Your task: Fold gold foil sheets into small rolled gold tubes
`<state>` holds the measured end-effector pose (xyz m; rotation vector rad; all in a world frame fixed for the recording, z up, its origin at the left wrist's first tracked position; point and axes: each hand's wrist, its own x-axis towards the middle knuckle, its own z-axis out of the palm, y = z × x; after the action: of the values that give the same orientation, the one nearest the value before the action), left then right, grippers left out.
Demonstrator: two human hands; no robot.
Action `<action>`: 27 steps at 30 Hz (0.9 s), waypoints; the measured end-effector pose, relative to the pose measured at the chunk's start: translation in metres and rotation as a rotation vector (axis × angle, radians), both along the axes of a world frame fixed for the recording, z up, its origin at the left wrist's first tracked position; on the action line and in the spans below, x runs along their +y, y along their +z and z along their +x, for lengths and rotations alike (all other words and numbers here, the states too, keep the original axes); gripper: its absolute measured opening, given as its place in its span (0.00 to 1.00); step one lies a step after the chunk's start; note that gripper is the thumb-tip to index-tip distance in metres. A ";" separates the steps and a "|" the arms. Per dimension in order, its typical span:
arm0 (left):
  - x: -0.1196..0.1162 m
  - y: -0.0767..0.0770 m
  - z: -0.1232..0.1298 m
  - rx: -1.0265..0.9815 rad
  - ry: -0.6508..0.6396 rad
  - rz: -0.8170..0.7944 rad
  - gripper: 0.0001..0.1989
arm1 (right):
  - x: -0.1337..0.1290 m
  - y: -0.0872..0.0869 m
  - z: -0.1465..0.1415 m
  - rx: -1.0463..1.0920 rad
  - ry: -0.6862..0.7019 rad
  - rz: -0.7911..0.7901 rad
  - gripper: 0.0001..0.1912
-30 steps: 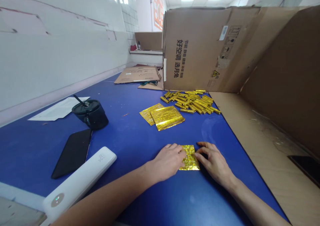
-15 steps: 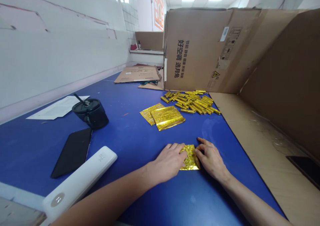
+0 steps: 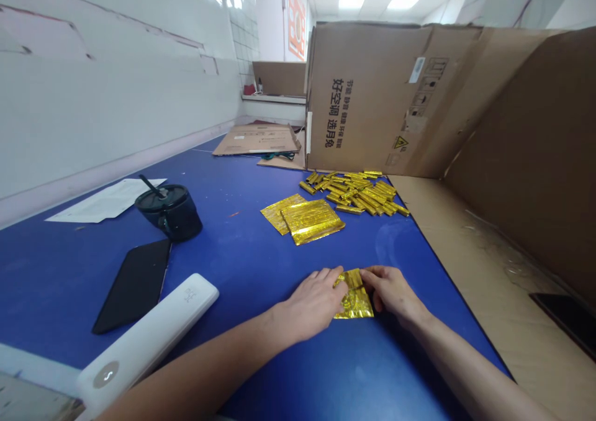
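Note:
A small sheet of shiny gold foil paper [image 3: 356,300] lies on the blue tabletop in front of me. My left hand [image 3: 316,300] rests over its left part, fingers bent and pressed on it, so that side is hidden. At its upper right edge my right hand [image 3: 391,290] pinches the foil between thumb and fingers, the other fingers curled under. Farther off are two overlapping gold foil sheets [image 3: 314,222], flat on the table. Behind them is a loose heap of small rolled gold foil tubes [image 3: 361,192].
On the left stand a dark lidded mug [image 3: 174,216] with a straw, a black phone [image 3: 135,284], a long white device [image 3: 153,334] and a sheet of paper [image 3: 105,202]. A large cardboard box [image 3: 372,104] walls off the back. Cardboard [image 3: 442,235] borders the table's right edge.
My right hand's fingers have drawn together from spread to a pinch at the foil's upper right edge. My left hand stays in place on the foil.

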<state>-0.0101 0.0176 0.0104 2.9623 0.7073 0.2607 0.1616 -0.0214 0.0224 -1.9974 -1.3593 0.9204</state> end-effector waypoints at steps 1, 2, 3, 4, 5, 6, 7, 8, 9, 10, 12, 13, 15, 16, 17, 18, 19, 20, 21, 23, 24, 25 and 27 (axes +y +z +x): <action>0.000 0.000 0.000 -0.001 0.001 0.006 0.14 | 0.002 0.001 0.000 0.030 0.009 -0.024 0.15; 0.000 0.000 0.000 -0.001 0.002 0.011 0.14 | 0.003 0.002 0.000 0.051 0.018 -0.046 0.15; 0.000 0.000 0.000 0.000 0.004 0.015 0.14 | 0.004 0.003 0.000 0.065 0.027 -0.063 0.15; -0.001 0.001 0.000 0.004 0.005 0.016 0.13 | 0.005 0.004 0.000 0.074 0.036 -0.077 0.15; -0.001 0.002 0.000 0.007 0.006 0.015 0.13 | 0.005 0.005 0.000 0.077 0.044 -0.086 0.15; -0.001 0.003 0.000 0.010 0.007 0.012 0.12 | 0.005 0.005 0.000 0.075 0.052 -0.090 0.15; -0.002 0.005 0.000 0.012 0.008 0.008 0.12 | 0.006 0.005 0.000 0.067 0.058 -0.091 0.14; -0.002 0.006 0.000 0.012 0.005 0.005 0.12 | 0.006 0.005 0.000 0.056 0.063 -0.090 0.14; -0.002 0.007 0.000 0.010 0.002 0.002 0.12 | 0.005 0.004 0.001 0.039 0.068 -0.086 0.14; -0.003 0.008 0.000 0.007 -0.002 0.001 0.13 | 0.005 0.003 0.002 0.017 0.072 -0.080 0.13; -0.003 0.009 0.000 -0.001 -0.010 -0.004 0.15 | 0.005 0.002 0.004 -0.044 0.081 -0.062 0.13; -0.002 0.010 0.000 -0.006 -0.013 -0.006 0.17 | 0.005 0.001 0.005 -0.084 0.086 -0.050 0.13; -0.001 0.009 0.000 -0.005 -0.024 -0.006 0.18 | 0.006 0.000 0.007 -0.182 0.094 -0.028 0.13; -0.001 0.009 0.000 0.001 -0.032 0.000 0.18 | 0.006 0.000 0.007 -0.236 0.097 -0.019 0.12; 0.000 0.008 0.000 0.009 -0.039 0.008 0.17 | 0.006 0.000 0.007 -0.291 0.098 -0.012 0.12; 0.001 0.008 0.000 0.019 -0.044 0.018 0.16 | 0.006 0.001 0.007 -0.343 0.100 -0.005 0.11; 0.002 0.007 0.000 0.028 -0.045 0.027 0.15 | 0.005 0.002 0.006 -0.392 0.102 0.001 0.11; 0.002 0.007 0.000 0.036 -0.046 0.037 0.14 | 0.005 0.002 0.005 -0.434 0.104 0.007 0.11; 0.003 0.007 -0.001 0.042 -0.045 0.044 0.14 | 0.004 0.003 0.004 -0.471 0.107 0.015 0.11; 0.003 0.008 -0.001 0.050 -0.043 0.051 0.14 | 0.002 0.004 0.002 -0.525 0.113 0.032 0.10; 0.003 0.008 -0.002 0.050 -0.042 0.051 0.14 | 0.000 0.005 0.002 -0.547 0.111 0.038 0.09; 0.002 0.009 -0.002 0.048 -0.041 0.048 0.14 | -0.001 0.004 0.002 -0.571 0.109 0.040 0.09; 0.001 0.011 -0.002 0.047 -0.041 0.044 0.15 | -0.003 0.003 0.004 -0.621 0.108 0.045 0.09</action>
<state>-0.0119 0.0185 0.0216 3.0305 0.6528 0.2064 0.1656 -0.0244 0.0252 -2.2921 -1.8022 0.3008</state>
